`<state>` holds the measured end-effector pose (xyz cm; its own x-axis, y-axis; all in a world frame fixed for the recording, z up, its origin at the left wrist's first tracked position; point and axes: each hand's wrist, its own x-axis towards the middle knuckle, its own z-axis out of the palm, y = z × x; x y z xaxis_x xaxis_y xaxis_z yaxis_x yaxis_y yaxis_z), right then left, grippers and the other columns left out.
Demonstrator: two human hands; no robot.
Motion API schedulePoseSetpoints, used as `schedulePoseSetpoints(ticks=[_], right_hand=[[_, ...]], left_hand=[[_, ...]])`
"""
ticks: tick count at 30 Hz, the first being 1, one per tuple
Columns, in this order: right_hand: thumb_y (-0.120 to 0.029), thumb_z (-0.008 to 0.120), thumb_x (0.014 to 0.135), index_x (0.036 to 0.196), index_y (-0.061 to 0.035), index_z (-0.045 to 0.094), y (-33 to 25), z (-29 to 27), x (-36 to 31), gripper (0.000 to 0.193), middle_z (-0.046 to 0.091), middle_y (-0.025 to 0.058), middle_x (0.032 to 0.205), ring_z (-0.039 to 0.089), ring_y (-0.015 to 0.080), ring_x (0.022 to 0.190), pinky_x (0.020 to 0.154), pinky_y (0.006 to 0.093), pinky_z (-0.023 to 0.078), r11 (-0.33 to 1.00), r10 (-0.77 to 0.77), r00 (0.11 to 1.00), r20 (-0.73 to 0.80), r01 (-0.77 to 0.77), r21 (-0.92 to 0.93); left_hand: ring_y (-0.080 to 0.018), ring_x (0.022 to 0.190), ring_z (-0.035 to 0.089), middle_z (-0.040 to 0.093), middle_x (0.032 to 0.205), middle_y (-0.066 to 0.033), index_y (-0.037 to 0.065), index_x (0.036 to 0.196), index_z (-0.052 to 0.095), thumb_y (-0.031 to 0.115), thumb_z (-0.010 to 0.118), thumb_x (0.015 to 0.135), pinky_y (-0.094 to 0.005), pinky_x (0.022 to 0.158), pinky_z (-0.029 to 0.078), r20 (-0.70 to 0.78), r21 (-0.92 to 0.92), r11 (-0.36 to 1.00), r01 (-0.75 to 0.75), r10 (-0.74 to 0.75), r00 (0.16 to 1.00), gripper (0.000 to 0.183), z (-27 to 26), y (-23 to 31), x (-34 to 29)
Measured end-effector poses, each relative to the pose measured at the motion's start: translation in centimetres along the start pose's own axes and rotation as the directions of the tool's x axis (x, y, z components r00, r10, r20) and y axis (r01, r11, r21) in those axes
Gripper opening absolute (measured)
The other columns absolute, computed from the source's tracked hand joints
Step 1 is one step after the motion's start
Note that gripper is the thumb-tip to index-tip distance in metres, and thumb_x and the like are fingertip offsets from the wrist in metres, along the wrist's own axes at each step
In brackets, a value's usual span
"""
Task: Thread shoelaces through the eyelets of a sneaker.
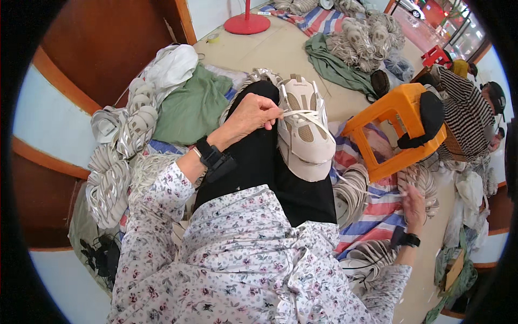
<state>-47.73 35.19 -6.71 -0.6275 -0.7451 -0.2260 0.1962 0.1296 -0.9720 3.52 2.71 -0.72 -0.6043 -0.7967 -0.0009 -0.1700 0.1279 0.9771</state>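
On my black-trousered thighs lies a beige shoe upper (pixel 306 141) with mesh panels, its toe pointing toward me. A pale flat shoelace (pixel 307 115) crosses over its lacing area. My left hand (pixel 254 114) is closed in a pinch on the lace at the left side of the upper. From the upper, a strand of lace runs down and out to the right, to my right hand (pixel 414 208). Its fingers are closed on the strand, low beside a bundle of stacked shoe uppers. My right arm is stretched well away from my body.
Stacked uppers (pixel 352 197) lie right of my legs on a striped sheet (pixel 372 218). More stacks (pixel 110 189) and a green cloth (pixel 191 108) are at left. An orange stool (pixel 386 127) stands at right, near a person in a striped top (pixel 464 102). A red round base (pixel 246 24) is ahead.
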Motion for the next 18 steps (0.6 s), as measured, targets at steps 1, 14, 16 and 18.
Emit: schedulePoseSetpoints(ticks=[1, 14, 16, 18], right_hand=[[-0.019, 0.065, 0.096, 0.117, -0.0004, 0.064, 0.3, 3.5, 0.4, 0.028, 0.065, -0.0004, 0.084, 0.057, 0.0059, 0.065, 0.053, 0.0173, 0.038, 0.996, 0.072, 0.997, -0.001, -0.072, -0.056], [-0.017, 0.063, 0.095, 0.091, -0.0021, 0.065, -3.4, 24.4, 0.1, 0.015, 0.062, 0.0009, 0.067, 0.053, 0.0057, 0.053, 0.046, 0.0183, 0.035, 0.968, 0.004, 0.950, 0.313, 0.075, -0.239], [-0.017, 0.063, 0.095, 0.091, -0.0027, 0.067, -4.3, 26.0, 0.1, 0.015, 0.057, -0.0031, 0.065, 0.045, 0.0035, 0.050, 0.045, 0.0179, 0.031, 0.937, -0.029, 0.939, 0.344, 0.146, -0.318], [-0.017, 0.063, 0.094, 0.090, -0.0032, 0.068, -4.9, 27.6, 0.2, 0.015, 0.054, -0.0048, 0.064, 0.042, 0.0027, 0.050, 0.045, 0.0179, 0.029, 0.949, -0.041, 0.923, 0.381, 0.155, -0.274]], left_hand=[[-0.0060, 0.058, 0.057, 0.063, 0.067, -0.0007, -0.001, 0.085, 0.073, 0.019, 0.065, 0.093, -0.0197, 0.054, 0.046, 0.019, -0.001, 1.000, 0.013, -0.013, 1.000, 0.023, 0.0, -0.1, 0.1], [-0.0082, 0.051, 0.058, 0.063, 0.061, -0.0050, -0.004, 0.074, 0.070, 0.015, 0.070, 0.083, -0.0219, 0.048, 0.047, -0.081, 0.037, 0.991, 0.130, -0.126, 0.989, 0.021, 0.8, 0.3, 0.8], [-0.0127, 0.051, 0.060, 0.064, 0.060, -0.0079, -0.005, 0.074, 0.070, 0.015, 0.069, 0.082, -0.0250, 0.049, 0.048, -0.116, 0.113, 0.990, 0.088, -0.075, 0.990, 0.022, 1.1, 0.7, 0.9], [-0.0172, 0.050, 0.062, 0.064, 0.059, -0.0109, -0.005, 0.073, 0.070, 0.015, 0.068, 0.080, -0.0281, 0.050, 0.049, -0.133, 0.183, 0.983, 0.034, -0.009, 0.991, 0.022, 1.7, 1.0, 1.2]])
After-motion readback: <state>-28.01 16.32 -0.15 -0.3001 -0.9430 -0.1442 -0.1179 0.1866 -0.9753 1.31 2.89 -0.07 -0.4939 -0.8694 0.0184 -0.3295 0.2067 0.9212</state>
